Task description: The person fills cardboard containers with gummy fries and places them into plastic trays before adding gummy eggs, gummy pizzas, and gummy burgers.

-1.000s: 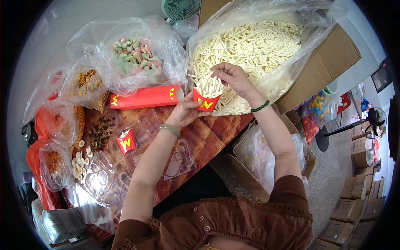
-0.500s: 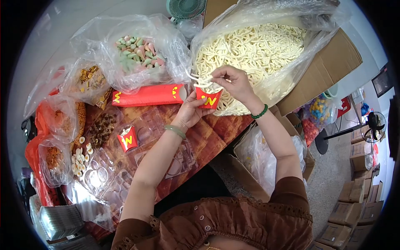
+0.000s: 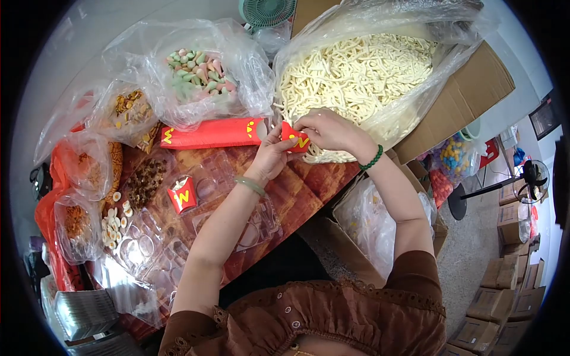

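Observation:
In the head view, a small red fry box [image 3: 294,139] with a yellow letter on its front is gripped by my left hand [image 3: 272,152], thumb across the front. My right hand [image 3: 329,132] is closed at the box's upper right side, fingers bent over its rim and hiding its opening. Right behind both hands lies a heap of pale, string-like pieces [image 3: 362,74] in a large clear plastic bag. A second red fry box [image 3: 182,195], with pale pieces showing at its top, rests on the table to the left of my left forearm.
A long red carton [image 3: 208,134] lies left of my hands. Behind it, a clear bag holds pink and green candies [image 3: 202,72]. Clear plastic trays [image 3: 249,228], brown pieces [image 3: 145,184] and white-and-yellow pieces [image 3: 113,228] cover the table's left part. An open cardboard box [image 3: 350,255] stands below its right edge.
My right hand has come down from above the fry box onto its rim. The pale strands it pinched no longer show. The box has tilted a little in my left hand.

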The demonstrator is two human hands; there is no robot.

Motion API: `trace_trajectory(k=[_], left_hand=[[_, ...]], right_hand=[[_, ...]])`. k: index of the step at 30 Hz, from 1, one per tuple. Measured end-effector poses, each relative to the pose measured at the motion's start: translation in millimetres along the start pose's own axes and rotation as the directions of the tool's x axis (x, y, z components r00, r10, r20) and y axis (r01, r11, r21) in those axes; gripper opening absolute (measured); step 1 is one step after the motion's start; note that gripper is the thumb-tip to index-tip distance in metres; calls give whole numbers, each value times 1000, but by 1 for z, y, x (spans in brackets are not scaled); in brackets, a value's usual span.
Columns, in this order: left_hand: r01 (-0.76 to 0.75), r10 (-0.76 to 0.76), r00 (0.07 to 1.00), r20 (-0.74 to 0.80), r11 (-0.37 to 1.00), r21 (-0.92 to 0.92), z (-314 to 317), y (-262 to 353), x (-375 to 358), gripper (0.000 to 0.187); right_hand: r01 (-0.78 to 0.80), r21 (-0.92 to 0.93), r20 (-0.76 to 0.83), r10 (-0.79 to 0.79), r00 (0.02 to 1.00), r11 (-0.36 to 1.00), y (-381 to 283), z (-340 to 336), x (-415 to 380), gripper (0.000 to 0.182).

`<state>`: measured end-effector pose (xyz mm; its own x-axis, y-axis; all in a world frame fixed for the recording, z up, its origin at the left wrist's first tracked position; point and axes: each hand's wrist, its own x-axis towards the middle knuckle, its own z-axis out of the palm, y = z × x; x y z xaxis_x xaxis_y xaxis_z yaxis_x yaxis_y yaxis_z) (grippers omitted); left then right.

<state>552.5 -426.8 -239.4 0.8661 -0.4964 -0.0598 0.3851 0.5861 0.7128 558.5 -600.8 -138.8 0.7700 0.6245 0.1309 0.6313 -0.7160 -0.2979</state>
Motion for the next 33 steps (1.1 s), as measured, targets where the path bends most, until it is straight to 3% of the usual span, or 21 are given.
trace_trajectory(k=[1,3,4,10,12,13,15,16,18,19,20,21,22,25,30,33], left_hand=[[-16,16,1000,-9,1000,-17,2,2,-2,42],[-34,33,999,-20,999,-38,6,4,-5,42],[-36,36,999,-15,999,-39,7,6,-6,42],[-58,58,998,-22,998,-6,9,5,-8,40],[-55,55,998,-38,998,7,8,5,-8,39],[-66,66,997,-37,998,15,7,4,-7,38],[-77,78,996,-35,997,21,6,2,-8,38],[-76,77,996,-38,997,14,5,1,-10,38],[-80,80,996,-42,997,12,4,4,-15,38],[-102,101,994,-32,995,-22,2,8,-18,41],[-125,123,992,-27,990,-60,0,11,-21,43],[-133,131,991,-35,989,-62,1,15,-26,43],[-156,151,987,-59,985,-76,2,19,-30,45],[-183,179,982,-65,980,-78,3,24,-42,49],[-240,238,969,-65,970,-28,2,22,-63,49],[-266,271,957,-103,962,66,1,19,-77,50]], right_hand=[[1,0,-1,-1,1000,1000,-1,1,1,15],[153,-178,-305,-203,930,972,-4,3,2,13],[156,-179,-304,-205,930,971,-6,5,2,13],[-47,17,-343,50,938,999,-21,16,-1,12],[-156,-20,-170,150,974,988,-18,18,3,15],[-156,-21,-171,150,974,988,-18,17,6,15],[-184,44,81,180,980,982,-19,9,12,19],[-184,43,82,181,980,982,-21,3,14,19],[-351,278,309,263,914,894,-26,-8,18,20],[-343,278,306,256,917,897,-26,-5,16,20],[-170,306,-23,185,982,937,-24,1,9,19],[6,279,-346,95,933,960,-28,4,3,19],[-10,231,-409,107,906,973,-31,2,-2,18],[-53,221,-376,136,917,974,-33,6,-8,16],[-10,-1,-405,8,914,1000,-57,18,-6,11],[-10,68,-233,26,972,998,-78,28,-1,14]])
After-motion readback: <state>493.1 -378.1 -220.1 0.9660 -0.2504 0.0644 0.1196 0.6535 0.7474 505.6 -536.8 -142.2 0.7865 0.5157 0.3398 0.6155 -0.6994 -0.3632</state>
